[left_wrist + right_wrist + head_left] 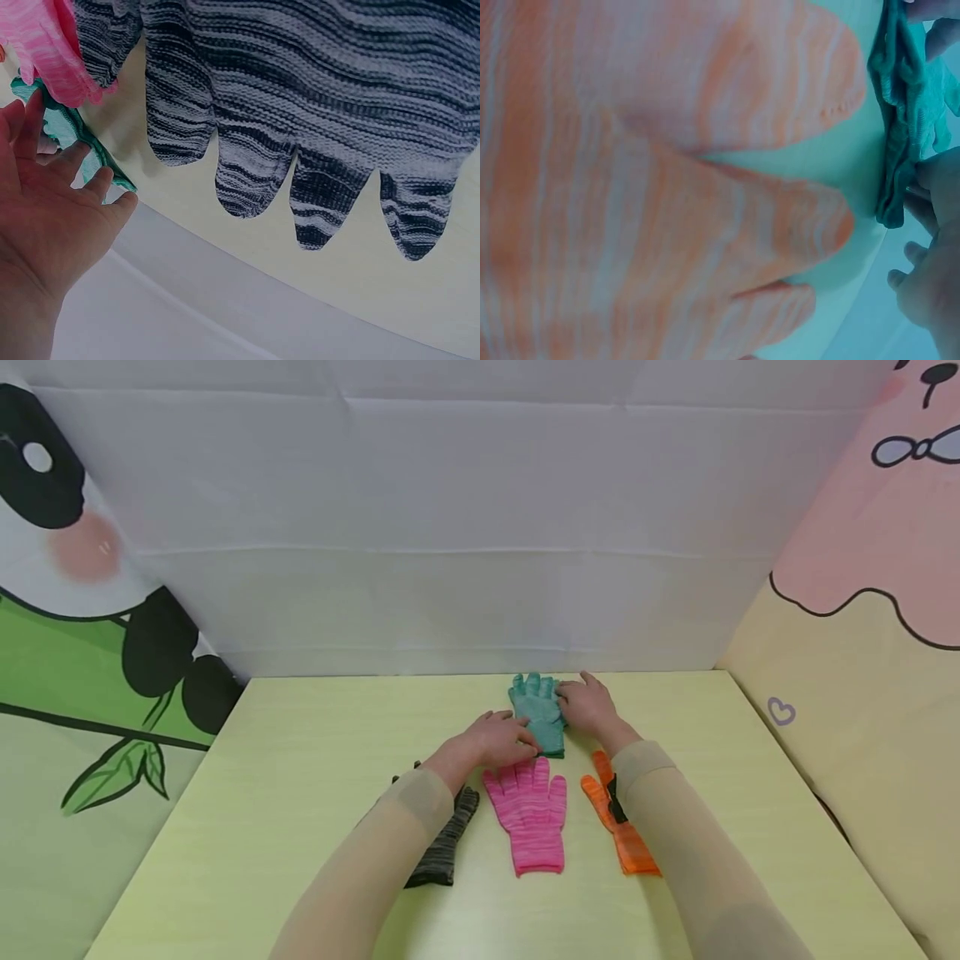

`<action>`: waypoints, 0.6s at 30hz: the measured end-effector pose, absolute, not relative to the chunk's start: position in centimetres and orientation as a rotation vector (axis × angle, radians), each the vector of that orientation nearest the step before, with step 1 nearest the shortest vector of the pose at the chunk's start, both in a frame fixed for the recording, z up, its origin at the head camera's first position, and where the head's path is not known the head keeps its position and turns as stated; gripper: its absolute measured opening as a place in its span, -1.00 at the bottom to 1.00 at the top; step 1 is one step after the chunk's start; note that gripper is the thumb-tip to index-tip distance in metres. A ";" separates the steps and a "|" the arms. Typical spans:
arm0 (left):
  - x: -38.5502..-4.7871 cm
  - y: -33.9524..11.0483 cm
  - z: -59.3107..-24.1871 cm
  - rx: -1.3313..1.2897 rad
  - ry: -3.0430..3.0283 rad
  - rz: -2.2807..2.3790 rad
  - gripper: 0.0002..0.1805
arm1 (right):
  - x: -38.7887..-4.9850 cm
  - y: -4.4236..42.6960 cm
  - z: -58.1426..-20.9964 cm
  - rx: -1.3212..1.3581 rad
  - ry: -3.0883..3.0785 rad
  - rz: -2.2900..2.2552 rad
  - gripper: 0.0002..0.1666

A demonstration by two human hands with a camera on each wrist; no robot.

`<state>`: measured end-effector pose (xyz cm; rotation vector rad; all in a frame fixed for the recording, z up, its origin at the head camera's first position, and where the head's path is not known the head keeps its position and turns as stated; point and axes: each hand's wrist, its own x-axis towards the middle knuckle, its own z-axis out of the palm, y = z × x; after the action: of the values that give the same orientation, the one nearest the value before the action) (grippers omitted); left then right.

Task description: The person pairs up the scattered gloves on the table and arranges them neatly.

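Note:
A teal knitted glove lies near the table's back edge, fingers pointing away. My left hand touches its lower left side, fingers spread and mostly straight in the left wrist view. At the glove's right edge, my right hand pinches the fabric, with other fingers extended. Just in front lies a pink striped glove, flat with its cuff toward me. A black-and-grey striped glove is partly hidden under my left forearm. My right forearm partly covers an orange glove with a dark patch.
The gloves lie on a pale yellow table. Behind it rises a white creased backdrop. Printed cartoon panels stand at the left and right.

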<state>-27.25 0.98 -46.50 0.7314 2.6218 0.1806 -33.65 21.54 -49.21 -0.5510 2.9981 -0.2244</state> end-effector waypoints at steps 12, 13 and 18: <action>-27.0 1.0 -46.3 0.721 2.618 0.180 -0.58 | -33.8 22.1 -49.8 -0.361 3.045 -0.272 -0.50; -27.0 1.0 -46.3 0.721 2.616 0.180 -0.58 | -33.9 22.0 -49.8 -0.342 3.045 -0.312 -0.49; -27.0 1.1 -46.5 0.708 2.615 0.191 -0.58 | -34.4 21.6 -49.3 -0.300 3.003 -0.352 -0.45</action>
<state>-27.00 1.08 -46.50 0.7082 2.6148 0.1909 -34.41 21.58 -49.29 -0.2995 3.0028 -0.3519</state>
